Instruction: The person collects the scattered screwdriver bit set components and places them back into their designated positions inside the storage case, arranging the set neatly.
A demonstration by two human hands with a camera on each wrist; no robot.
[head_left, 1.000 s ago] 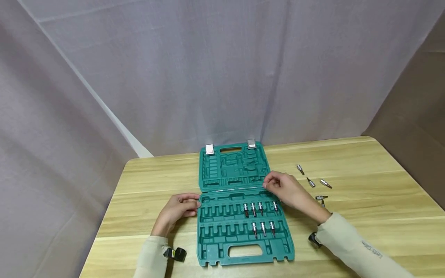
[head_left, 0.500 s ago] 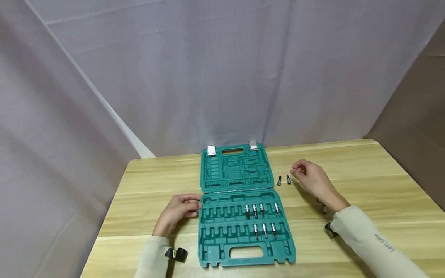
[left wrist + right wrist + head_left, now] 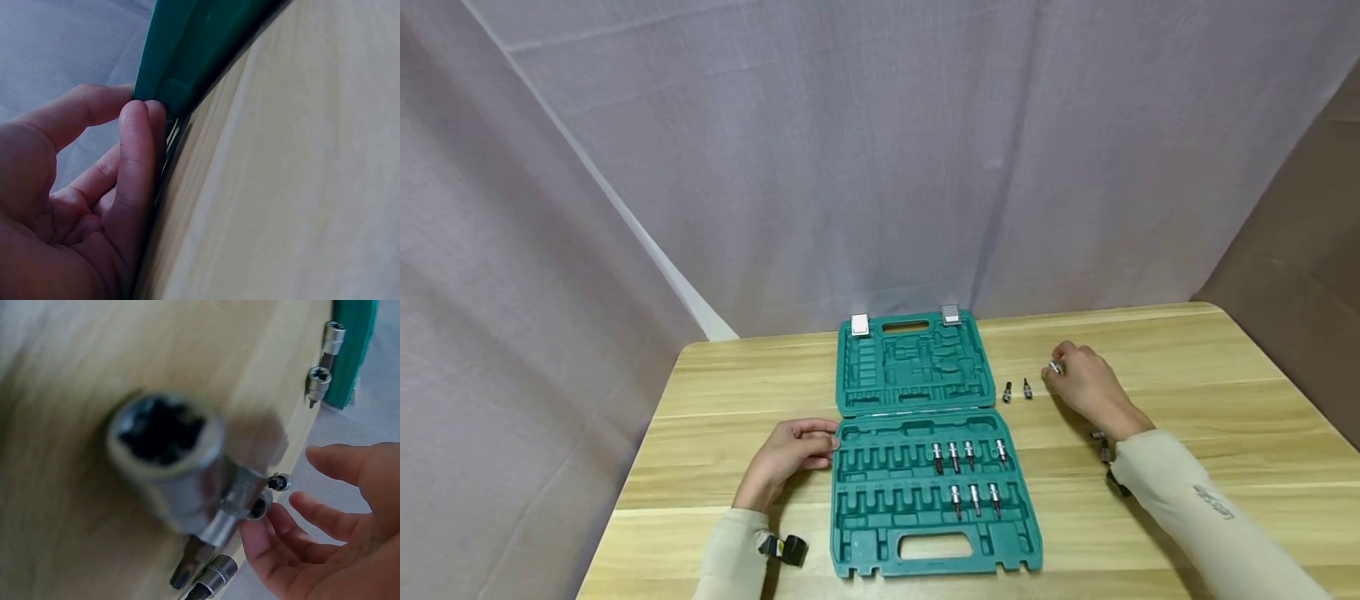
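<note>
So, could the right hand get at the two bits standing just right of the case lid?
Probably yes. The right hand sits beside the two bits on bare table, with nothing between them. Its fingers already touch another bit, so they may need freeing first.

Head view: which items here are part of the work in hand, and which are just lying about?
In hand:
green tool case, steadied by the left hand
bit socket under the right hand fingertips
seven bit sockets seated in the case

Lying about:
two loose bit sockets beside the lid
more bit sockets near the right sleeve
wooden table
</note>
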